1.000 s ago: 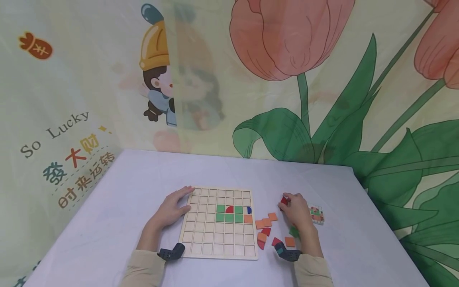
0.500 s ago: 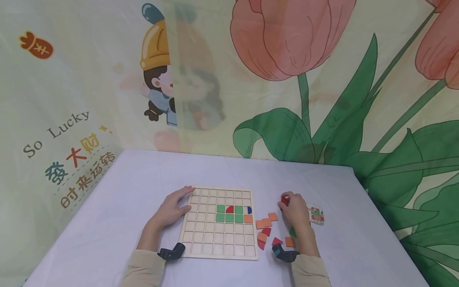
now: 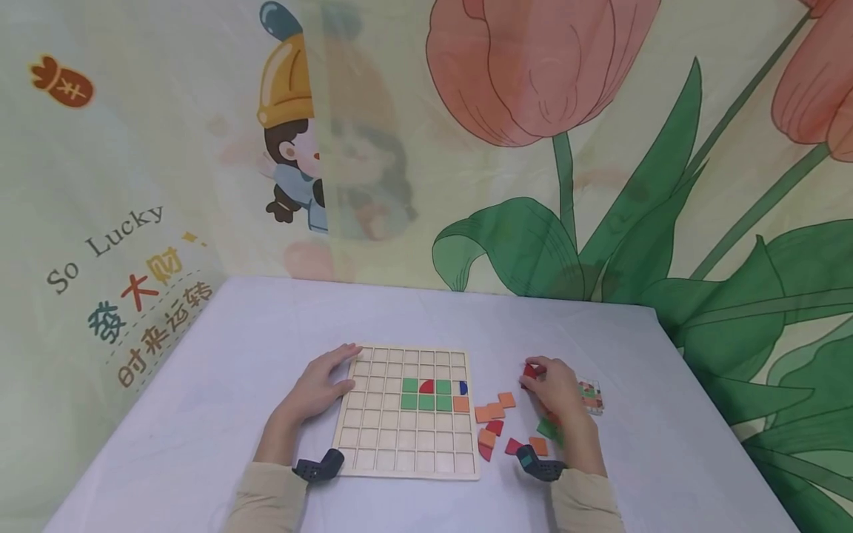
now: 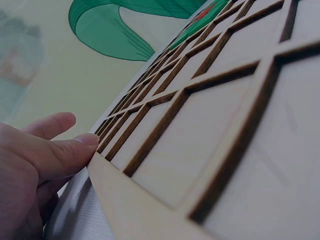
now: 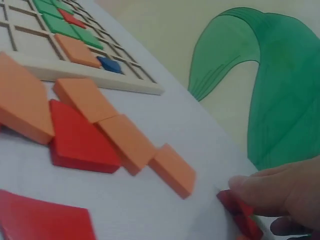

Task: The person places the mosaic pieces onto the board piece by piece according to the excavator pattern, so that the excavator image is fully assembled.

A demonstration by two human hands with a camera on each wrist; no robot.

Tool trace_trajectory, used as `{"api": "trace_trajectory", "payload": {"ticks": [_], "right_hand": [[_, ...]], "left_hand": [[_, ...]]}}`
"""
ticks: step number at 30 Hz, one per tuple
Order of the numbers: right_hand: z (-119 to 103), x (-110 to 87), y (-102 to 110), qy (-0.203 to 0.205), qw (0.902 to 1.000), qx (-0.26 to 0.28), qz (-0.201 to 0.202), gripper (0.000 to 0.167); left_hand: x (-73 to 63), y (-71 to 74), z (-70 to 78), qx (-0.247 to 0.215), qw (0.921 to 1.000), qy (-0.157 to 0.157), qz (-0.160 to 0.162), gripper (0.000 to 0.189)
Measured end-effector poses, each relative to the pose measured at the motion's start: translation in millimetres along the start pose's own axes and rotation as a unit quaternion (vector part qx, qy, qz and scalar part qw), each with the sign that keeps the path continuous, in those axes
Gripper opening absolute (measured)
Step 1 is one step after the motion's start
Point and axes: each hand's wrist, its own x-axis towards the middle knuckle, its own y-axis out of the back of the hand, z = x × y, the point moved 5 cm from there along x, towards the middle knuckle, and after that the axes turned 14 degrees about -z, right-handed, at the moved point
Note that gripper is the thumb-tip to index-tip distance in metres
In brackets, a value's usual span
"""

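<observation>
2 hands in view. Left hand (image 3: 318,389) grasps nothing: fingers reach forward, thumb and fingertips touching the left edge of the grid board (image 3: 406,477). Right hand (image 3: 558,389) pinches red pieces (image 5: 231,202) between thumb and fingers, right of the board; at least 2 show, exact count hidden. Both forearms slant forward from the near side, 1 black wrist camera (image 3: 320,468) on each. In the board's cells: 5 green squares (image 3: 426,403), 1 red quarter-round (image 3: 427,387), 1 blue piece (image 3: 463,388), 1 orange tile (image 3: 461,404). Loose between board and right forearm: 5 orange squares (image 3: 507,400), 3 loose red pieces (image 3: 494,428). Green piece or pieces (image 3: 548,429) by that forearm, count unclear. 1 patterned card (image 3: 592,396) just beside the right hand, partly covered. All on 1 white-covered worktop (image 3: 266,318).
</observation>
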Motion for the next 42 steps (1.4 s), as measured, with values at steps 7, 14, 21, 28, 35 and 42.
{"api": "trace_trajectory", "payload": {"ticks": [7, 14, 21, 28, 35, 42], "right_hand": [[1.8, -7.7, 7.1, 0.001, 0.9988, 0.009, -0.049, 0.054], [-24.9, -19.1, -2.8, 0.053, 0.9904, -0.043, -0.12, 0.047], [-37.3, -17.1, -16.5, 0.058, 0.9869, -0.073, -0.131, 0.031], [-29.6, -14.9, -12.5, 0.054, 0.9887, -0.06, -0.127, 0.034], [-9.9, -7.6, 6.3, 0.041, 0.9974, -0.052, -0.027, 0.047], [-3.4, 1.3, -1.3, 0.029, 0.9981, -0.048, 0.027, 0.043]], "left_hand": [[0.2, 1.1, 1.3, 0.007, 0.9999, -0.01, 0.002, 0.061], [-0.1, 1.3, 0.3, 0.009, 0.9999, -0.008, 0.003, 0.062], [0.3, 1.5, -0.5, 0.003, 1.0, -0.009, 0.002, 0.062], [0.6, 2.1, 1.0, 0.006, 0.9999, -0.013, 0.002, 0.062], [1.8, 2.3, 0.0, 0.003, 0.9999, -0.013, 0.006, 0.062], [1.8, 1.3, -2.0, 0.007, 0.9998, -0.018, 0.006, 0.062]]}}
